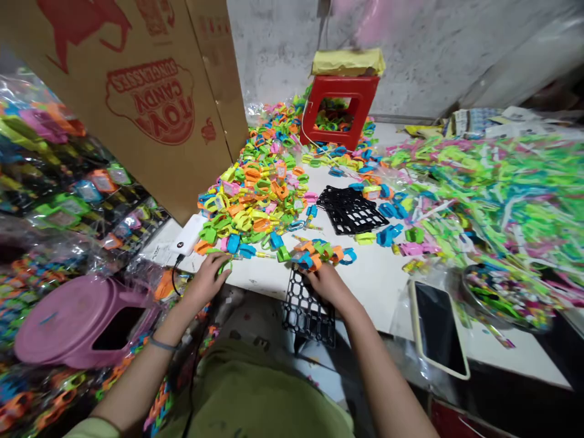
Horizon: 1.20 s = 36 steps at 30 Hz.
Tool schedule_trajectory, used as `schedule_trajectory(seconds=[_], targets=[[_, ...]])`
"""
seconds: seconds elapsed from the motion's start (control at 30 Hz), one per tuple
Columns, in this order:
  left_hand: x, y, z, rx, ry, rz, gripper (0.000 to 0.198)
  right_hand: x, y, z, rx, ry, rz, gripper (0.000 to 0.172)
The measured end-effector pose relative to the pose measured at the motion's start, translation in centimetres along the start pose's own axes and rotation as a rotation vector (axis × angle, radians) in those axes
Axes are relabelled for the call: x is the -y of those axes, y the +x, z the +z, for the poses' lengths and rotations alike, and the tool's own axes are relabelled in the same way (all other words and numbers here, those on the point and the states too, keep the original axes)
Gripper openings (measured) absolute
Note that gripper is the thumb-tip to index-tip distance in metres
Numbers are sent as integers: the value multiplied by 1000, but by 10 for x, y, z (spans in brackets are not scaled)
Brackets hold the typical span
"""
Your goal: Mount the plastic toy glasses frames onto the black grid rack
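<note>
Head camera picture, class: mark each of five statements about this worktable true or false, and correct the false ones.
1. The right hand rests on a black grid tray at the table's near edge. True.
2. The left hand holds the phone. False: it touches a small green plastic piece; the phone lies flat on the right, untouched.
3. A red stool stands at the far side of the white table. True.
4. The cardboard box stands on the right. False: it is on the left.
5. A pink stool is at the lower left. True.
</note>
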<state>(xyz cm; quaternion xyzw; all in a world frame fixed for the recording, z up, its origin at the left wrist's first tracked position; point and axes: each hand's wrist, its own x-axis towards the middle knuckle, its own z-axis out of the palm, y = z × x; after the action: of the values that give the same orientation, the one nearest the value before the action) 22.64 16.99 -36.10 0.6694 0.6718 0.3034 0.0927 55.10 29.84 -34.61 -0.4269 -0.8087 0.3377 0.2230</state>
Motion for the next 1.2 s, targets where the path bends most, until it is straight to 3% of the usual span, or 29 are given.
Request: schedule_trajectory(seconds=[0.13,0.23,0.33,0.63,0.83,0.93,1.07,1.17,1.2], targets=[[-2,-4,6,-80,-40,-13,28,1,-12,5,-90,5,63,26],[-2,-8,13,-104,-74,-1,27,4,-23,12,-242,-1,61,31],[-5,-6,23,-124,-113,17,26,6,-27,19,-355,-54,5,29],[-18,1,42,-139,-223,-47,26,11,-18,28,-464,-181,-27,16],[-28,-1,40,-169,-270,-58,23,9,-16,20,-398,-149,-29,17],[-38,-3,29,-200,-282,-73,21,10,-31,11,-341,-82,42,24],[-47,-4,18,-243,-235,-46,19,31,-61,16,-406,-59,101,23],[-52,-1,22,-288,-198,-26,17,58,-63,41,-190,-135,71,23],[-54,1,24,-306,-191,-39,17,67,-58,51,-84,-195,63,30]])
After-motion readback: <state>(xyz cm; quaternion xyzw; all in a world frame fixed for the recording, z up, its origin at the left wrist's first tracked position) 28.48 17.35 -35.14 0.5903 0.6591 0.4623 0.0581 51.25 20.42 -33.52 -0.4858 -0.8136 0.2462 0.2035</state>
